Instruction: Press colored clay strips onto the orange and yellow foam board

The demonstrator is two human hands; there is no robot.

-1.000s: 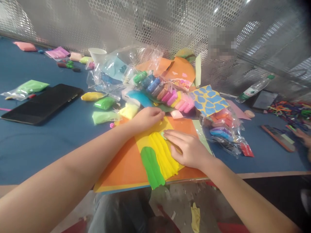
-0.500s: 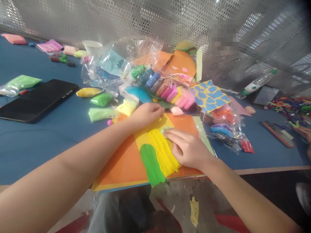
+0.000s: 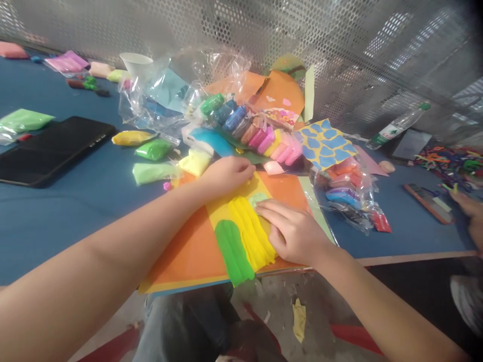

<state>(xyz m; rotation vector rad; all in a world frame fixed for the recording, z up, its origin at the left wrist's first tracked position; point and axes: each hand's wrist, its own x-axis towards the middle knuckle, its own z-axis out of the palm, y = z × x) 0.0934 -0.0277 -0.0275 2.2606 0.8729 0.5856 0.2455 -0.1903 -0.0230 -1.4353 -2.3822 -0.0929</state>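
Observation:
My left hand (image 3: 232, 173) rests with curled fingers at the top of a yellow sheet (image 3: 217, 206), and whether anything is inside it is hidden. My right hand (image 3: 292, 229) lies to the right of it, its fingertips pressing on a small pale green clay piece (image 3: 258, 199). Strips of yellow clay (image 3: 252, 234) run down the sheet beside my right fingers. A green clay patch (image 3: 234, 254) sits left of the yellow strips. Under the yellow sheet is an orange sheet (image 3: 181, 254).
Behind my hands lie bagged clay packs (image 3: 249, 133) and a blue-patched yellow card (image 3: 326, 145). A black tablet (image 3: 53, 151) is at left. Another bag of clay (image 3: 349, 193), a bottle (image 3: 396, 128) and another person's hand (image 3: 470, 213) are at right.
The view has shifted slightly. More of the pale green piece shows beside my right fingertips. The other person's hand at the right edge has come further into view.

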